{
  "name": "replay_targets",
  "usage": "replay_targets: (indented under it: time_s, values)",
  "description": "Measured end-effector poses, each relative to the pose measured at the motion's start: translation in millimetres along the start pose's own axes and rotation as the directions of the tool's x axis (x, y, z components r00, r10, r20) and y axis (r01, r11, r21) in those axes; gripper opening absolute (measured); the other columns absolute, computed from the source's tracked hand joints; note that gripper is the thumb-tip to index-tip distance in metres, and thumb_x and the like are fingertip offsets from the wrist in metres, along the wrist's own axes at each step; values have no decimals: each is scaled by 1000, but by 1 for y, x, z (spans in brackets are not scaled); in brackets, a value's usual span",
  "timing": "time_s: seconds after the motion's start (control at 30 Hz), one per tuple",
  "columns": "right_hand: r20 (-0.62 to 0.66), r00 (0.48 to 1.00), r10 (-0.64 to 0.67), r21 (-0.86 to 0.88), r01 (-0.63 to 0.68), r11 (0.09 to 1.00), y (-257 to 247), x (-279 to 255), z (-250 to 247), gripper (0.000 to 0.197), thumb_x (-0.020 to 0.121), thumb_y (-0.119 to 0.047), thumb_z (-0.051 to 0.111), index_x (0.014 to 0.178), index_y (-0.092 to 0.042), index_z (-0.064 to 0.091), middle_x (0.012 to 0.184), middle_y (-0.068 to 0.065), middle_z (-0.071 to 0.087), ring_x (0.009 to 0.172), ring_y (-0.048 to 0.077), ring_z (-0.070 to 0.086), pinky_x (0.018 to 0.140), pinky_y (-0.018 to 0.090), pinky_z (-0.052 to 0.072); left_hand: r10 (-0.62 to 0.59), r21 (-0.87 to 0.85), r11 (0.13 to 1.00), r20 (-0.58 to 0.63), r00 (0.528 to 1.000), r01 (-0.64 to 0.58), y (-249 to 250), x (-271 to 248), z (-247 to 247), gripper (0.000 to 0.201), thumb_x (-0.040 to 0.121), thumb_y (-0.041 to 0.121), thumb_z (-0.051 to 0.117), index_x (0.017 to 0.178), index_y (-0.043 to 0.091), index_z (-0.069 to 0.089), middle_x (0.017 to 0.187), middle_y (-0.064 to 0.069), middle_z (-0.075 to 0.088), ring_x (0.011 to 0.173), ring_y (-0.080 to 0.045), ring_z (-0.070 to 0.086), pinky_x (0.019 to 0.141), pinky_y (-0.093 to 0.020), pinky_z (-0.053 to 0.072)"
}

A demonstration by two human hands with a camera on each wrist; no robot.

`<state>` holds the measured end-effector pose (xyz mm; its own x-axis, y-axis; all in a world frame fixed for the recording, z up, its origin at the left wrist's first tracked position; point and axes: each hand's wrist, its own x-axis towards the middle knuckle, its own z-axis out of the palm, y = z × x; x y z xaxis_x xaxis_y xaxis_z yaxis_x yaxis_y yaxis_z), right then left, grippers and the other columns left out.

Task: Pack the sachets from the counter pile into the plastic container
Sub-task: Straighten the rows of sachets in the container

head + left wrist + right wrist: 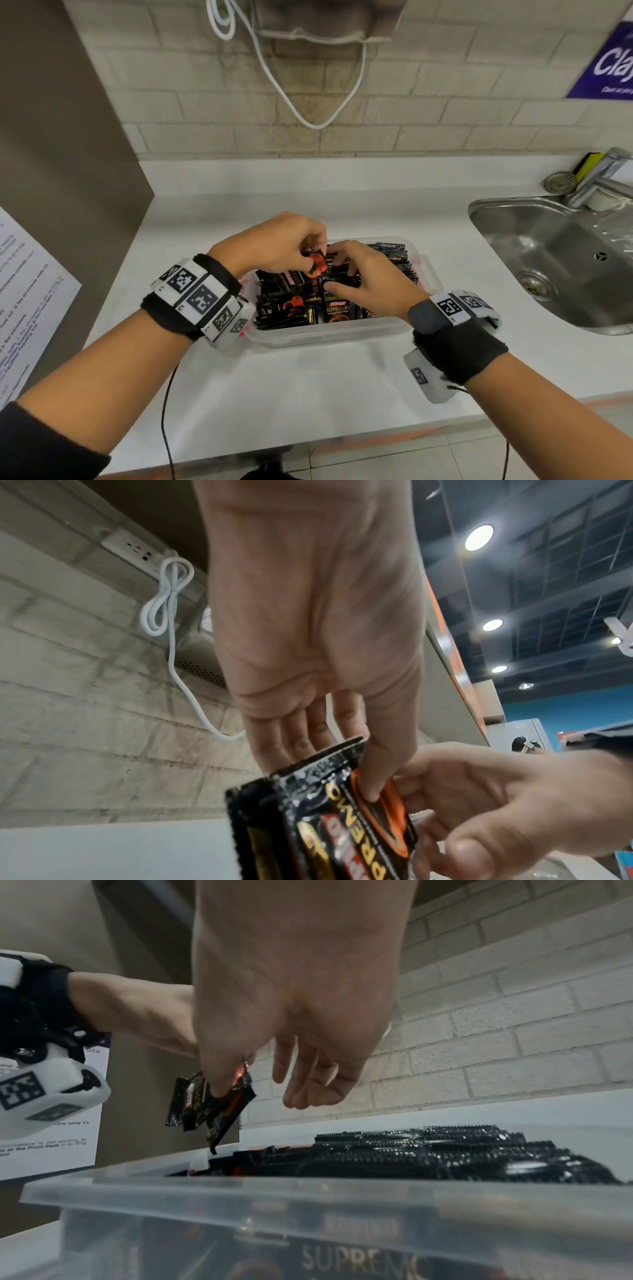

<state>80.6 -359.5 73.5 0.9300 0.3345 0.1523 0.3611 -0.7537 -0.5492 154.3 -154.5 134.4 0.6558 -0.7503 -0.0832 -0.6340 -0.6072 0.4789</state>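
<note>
Nearest, along the front of the white counter (pixel 308 387), bare forearms with black wrist straps and white marker blocks. Just beyond, a clear plastic container (pixel 329 337), its front wall showing sachets through it. Inside, a packed mass of black Kopiko Supremo sachets (pixel 337 310): flat ones toward the front and left, a row standing on edge at the far right (pixel 394 253). Above the container's middle, the left hand (pixel 274 245), thumb and fingers pinched on a small bunch of sachets (pixel 329 823) held clear of the pile; probably two or three of them, though the right wrist view is too blurred for a count. Just to the right, the right hand (pixel 370 277), low over the packed sachets with fingers (pixel 308 1085) loosely bent and parted, its thumb near the held bunch; contact with the bunch not clear, and nothing gripped as far as visible. To the right, well apart, a steel sink (pixel 555 260) with a tap (pixel 603 174). On the left, a printed notice (pixel 24 301) on a dark panel. Farthest, a pale brick wall (pixel 445 113) with a looped white cable (pixel 308 85) hanging down and a purple sign (pixel 606 65) at the upper right.
</note>
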Motion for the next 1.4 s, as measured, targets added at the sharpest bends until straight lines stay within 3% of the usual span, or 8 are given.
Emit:
replay_targets:
  time_s: [0.2, 0.33, 0.5, 0.7, 0.9, 1.03, 1.23, 1.4]
  values:
    - [-1, 1000, -22, 127, 22, 992, -10, 6, -2, 46, 93, -35, 69, 131, -16, 52, 81, -21, 57, 70, -11, 56, 62, 8, 39, 90, -116, 988, -66, 994, -98, 15, 6, 3, 24, 81, 9, 73, 95, 28, 67, 90, 14, 68, 83, -5, 63, 78, -31, 54]
    - [3, 999, 33, 107, -33, 994, -6, 5, -3, 37, 96, -31, 65, 127, -15, 53, 75, -14, 60, 60, 0, 55, 57, 15, 38, 86, -241, 964, -133, 987, -116, 14, 10, 11, 29, 81, 7, 77, 99, 24, 63, 92, 6, 66, 80, -4, 61, 74, -23, 51]
    - [6, 999, 52, 107, -52, 993, -1, 3, -7, 29, 97, -27, 65, 121, -14, 55, 77, -1, 69, 63, 7, 59, 63, 28, 48, 66, -325, 938, -168, 984, -118, 11, 11, 16, 36, 78, 15, 84, 100, 26, 59, 93, 3, 62, 88, -17, 62, 82, -41, 56]
    - [-68, 995, 70, 139, -61, 988, 4, 0, -8, 19, 98, -30, 63, 109, -19, 53, 86, -10, 69, 72, 3, 67, 62, 17, 47, 6, -395, 918, 46, 999, 13, -2, 8, 6, 36, 86, 6, 72, 116, 24, 63, 116, 2, 67, 111, -12, 63, 99, -40, 53]
    - [-81, 994, 77, 95, -69, 993, 2, 1, -11, 18, 98, -33, 61, 108, -22, 50, 85, -2, 70, 74, 17, 67, 67, 41, 54, -47, -467, 882, 46, 998, 63, -13, 6, 5, 13, 92, 5, 70, 93, 18, 69, 97, 1, 76, 82, -19, 75, 79, -30, 60]
    - [-64, 994, 87, 101, -81, 992, 1, 2, -9, 28, 98, -27, 63, 119, -18, 48, 87, -1, 69, 71, 20, 67, 67, 43, 56, -66, -368, 929, -28, 997, 51, -15, 9, 8, 15, 87, 10, 77, 85, 21, 67, 88, 5, 75, 70, -17, 73, 82, -38, 58]
    - [-67, 989, 133, 220, -115, 969, 6, 2, -7, 41, 98, -18, 62, 133, -19, 41, 92, -5, 68, 78, 5, 71, 72, 35, 61, -96, -348, 936, -118, 988, 49, -14, 10, 13, 22, 78, 19, 86, 77, 27, 66, 74, 11, 69, 60, 2, 60, 67, -27, 47]
    - [-90, 985, 144, 203, -124, 971, 10, 1, -7, 46, 96, -25, 64, 134, -27, 39, 91, -5, 70, 78, 14, 71, 74, 39, 60, -164, -411, 908, -153, 975, 88, -17, 9, 15, 24, 76, 27, 87, 77, 17, 65, 81, -5, 74, 49, -10, 65, 51, -19, 47]
